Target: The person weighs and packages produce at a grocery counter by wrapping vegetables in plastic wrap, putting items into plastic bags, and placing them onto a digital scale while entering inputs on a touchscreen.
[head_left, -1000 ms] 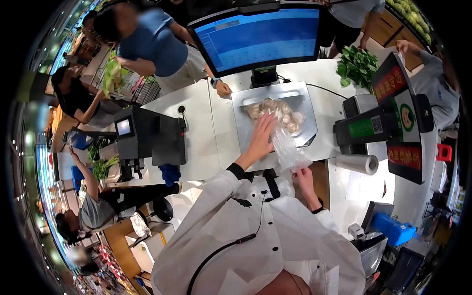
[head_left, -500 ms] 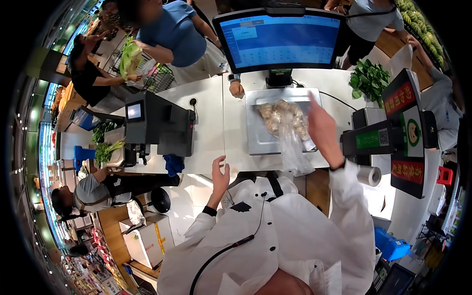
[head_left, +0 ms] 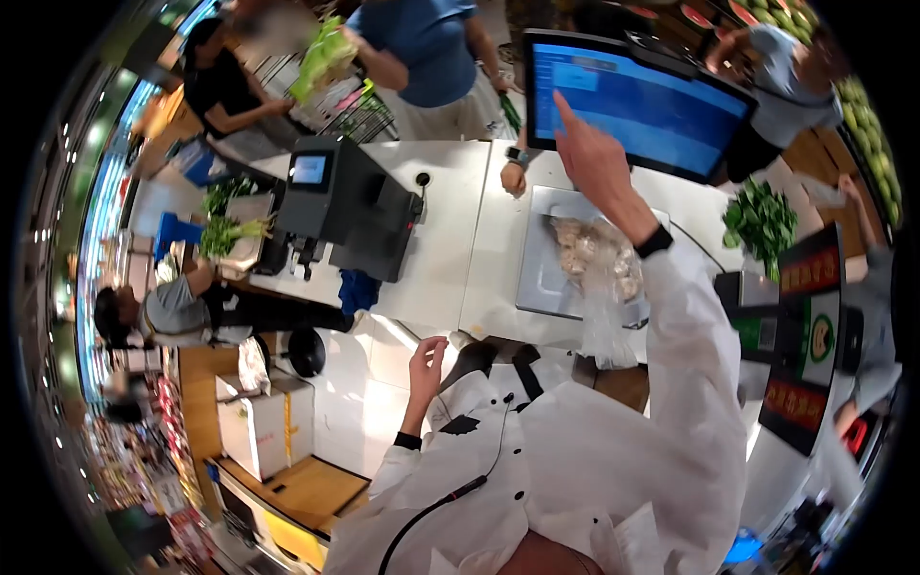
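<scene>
My right hand is raised in front of the touch screen, its index finger stretched toward the screen's left side. I cannot tell whether the fingertip touches the glass. Under that forearm, a clear plastic bag of pale, lumpy produce rests on the metal weighing plate, its loose end hanging over the counter's near edge. My left hand hovers low before my body, near the counter edge, fingers loosely bent and holding nothing.
A dark label-printing machine stands left on the white counter. Leafy greens and a sign stand are at the right. Another person's wristwatched hand rests beside the weighing plate. Other people stand beyond the counter.
My right hand has moved from above the bag's right side up to the screen, index finger extended. The camera view has turned and shifted. My left hand stays low, its fingers closer together.
</scene>
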Available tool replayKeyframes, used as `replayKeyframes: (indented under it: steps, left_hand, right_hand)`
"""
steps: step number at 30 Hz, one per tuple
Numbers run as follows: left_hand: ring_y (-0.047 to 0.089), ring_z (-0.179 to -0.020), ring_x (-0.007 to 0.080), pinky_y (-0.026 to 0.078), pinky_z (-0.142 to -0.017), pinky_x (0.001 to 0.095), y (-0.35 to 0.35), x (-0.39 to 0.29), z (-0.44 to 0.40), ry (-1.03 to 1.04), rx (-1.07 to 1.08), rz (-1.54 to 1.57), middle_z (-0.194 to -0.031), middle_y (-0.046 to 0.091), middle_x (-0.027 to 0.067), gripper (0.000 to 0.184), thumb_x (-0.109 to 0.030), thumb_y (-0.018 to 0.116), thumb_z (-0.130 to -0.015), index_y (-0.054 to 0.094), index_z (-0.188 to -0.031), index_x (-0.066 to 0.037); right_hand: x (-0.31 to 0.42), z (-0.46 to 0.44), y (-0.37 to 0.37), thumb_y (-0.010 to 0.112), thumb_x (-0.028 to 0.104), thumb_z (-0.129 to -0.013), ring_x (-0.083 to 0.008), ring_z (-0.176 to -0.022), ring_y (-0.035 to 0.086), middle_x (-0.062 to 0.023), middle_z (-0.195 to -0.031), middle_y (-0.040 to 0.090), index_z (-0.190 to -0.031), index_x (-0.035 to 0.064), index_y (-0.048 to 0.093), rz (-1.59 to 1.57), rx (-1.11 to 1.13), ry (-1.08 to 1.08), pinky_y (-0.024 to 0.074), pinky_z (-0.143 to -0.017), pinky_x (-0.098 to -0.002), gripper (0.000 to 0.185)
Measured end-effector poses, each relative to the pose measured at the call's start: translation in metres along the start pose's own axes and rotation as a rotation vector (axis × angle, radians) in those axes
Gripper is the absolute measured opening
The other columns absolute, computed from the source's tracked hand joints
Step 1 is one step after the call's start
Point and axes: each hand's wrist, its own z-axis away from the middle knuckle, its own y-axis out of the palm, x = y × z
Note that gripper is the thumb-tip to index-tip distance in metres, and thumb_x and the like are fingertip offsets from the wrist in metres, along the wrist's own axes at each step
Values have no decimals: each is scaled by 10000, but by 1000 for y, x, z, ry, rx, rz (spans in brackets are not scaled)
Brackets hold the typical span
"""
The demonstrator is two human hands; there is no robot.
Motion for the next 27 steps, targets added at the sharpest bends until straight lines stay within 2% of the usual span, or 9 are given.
replayKeyframes:
  steps: [2,4,8,11,14,17,20,24,27]
  left_hand:
    - [619,-916,145,503,-801,281,-3,-27,5,-122,45,96,-969,656,96,277,-198,523,-963,607,-1097,28]
    - [614,-903,136,496,-803,270,-6,-74,3,-194,91,441,-1006,651,89,302,-201,575,-939,597,-1150,14]
    - [624,-899,151,492,-827,280,-19,-134,-12,-145,170,681,-983,652,95,295,-149,548,-934,573,-1152,48]
    - [628,-859,147,492,-813,271,-37,-98,1,-180,-21,707,-959,659,88,268,-87,558,-898,573,-1129,50]
    - [629,-804,131,497,-776,260,-74,-62,12,-99,-37,691,-893,667,76,206,-47,563,-868,609,-1043,50]
    - [633,-711,116,515,-640,247,-132,-11,40,-194,-425,513,-816,667,69,151,-62,580,-884,651,-948,55]
    - [639,-640,129,529,-589,261,-233,84,75,-235,-707,617,-781,668,86,216,-98,496,-954,648,-1029,36]
    - [522,-526,87,471,-486,247,-475,224,147,-269,-1279,249,-653,559,38,303,-187,402,-1007,624,-1048,15]
    - [552,-636,85,469,-567,234,-650,315,194,-168,-1691,20,-740,592,30,199,-177,525,-962,616,-964,0]
  right_hand:
    - [35,13,2,618,125,-832,-267,-699,586,-103,-809,557,-1172,45,533,-287,-53,-71,474,-587,-365,360]
    - [90,38,-3,641,149,-800,-285,-741,582,-104,-849,543,-952,51,551,-378,271,-185,474,-603,-386,202]
    - [194,63,6,619,123,-776,-260,-871,563,-90,-919,535,-1161,37,547,-577,503,-514,466,-702,-370,401]
    - [246,70,11,624,42,-710,-273,-862,564,-98,-930,531,-1175,38,530,-705,692,-516,476,-710,-382,475]
    - [304,74,31,642,38,-710,-294,-875,568,-110,-968,519,-1185,42,512,-763,818,-556,487,-723,-400,493]
    - [385,72,50,654,57,-742,-326,-915,569,-131,-1040,497,-1208,53,489,-804,930,-570,495,-742,-414,495]
    - [472,75,81,638,105,-814,-360,-976,563,-157,-1144,472,-1239,66,461,-749,1031,-627,494,-768,-415,463]
    - [582,95,141,613,117,-848,-339,-901,580,-165,-1144,494,-1204,47,492,-1000,1190,-471,494,-742,-396,382]
    - [638,118,177,609,88,-845,-296,-785,578,-171,-1075,529,-1155,32,520,-896,1418,-261,485,-688,-359,327]
